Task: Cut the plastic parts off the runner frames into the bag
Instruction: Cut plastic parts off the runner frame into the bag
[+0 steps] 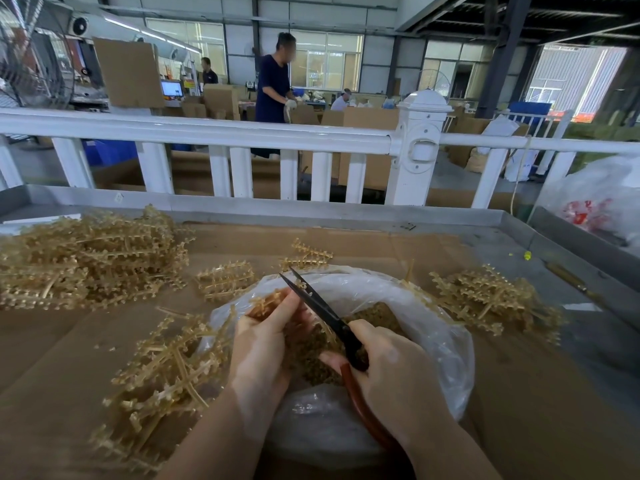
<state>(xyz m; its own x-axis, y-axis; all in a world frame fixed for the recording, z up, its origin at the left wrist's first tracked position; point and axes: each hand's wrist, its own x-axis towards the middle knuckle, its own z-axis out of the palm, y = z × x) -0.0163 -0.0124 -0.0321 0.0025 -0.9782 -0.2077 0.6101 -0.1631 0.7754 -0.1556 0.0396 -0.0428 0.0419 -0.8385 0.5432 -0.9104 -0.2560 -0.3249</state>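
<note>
A small amber translucent plastic runner frame (266,301) is pinched in the curled fingers of the left hand (265,344) over the mouth of a crinkled clear plastic bag (446,344), where cut amber parts (311,351) are heaped. Black-bladed scissors with a red-brown looped handle (329,315) are gripped by the right hand (391,372), blades parted. Spiky frames are piled at far left (86,258), near left (162,372) and right (488,299) on flat brown cardboard (381,247).
</note>
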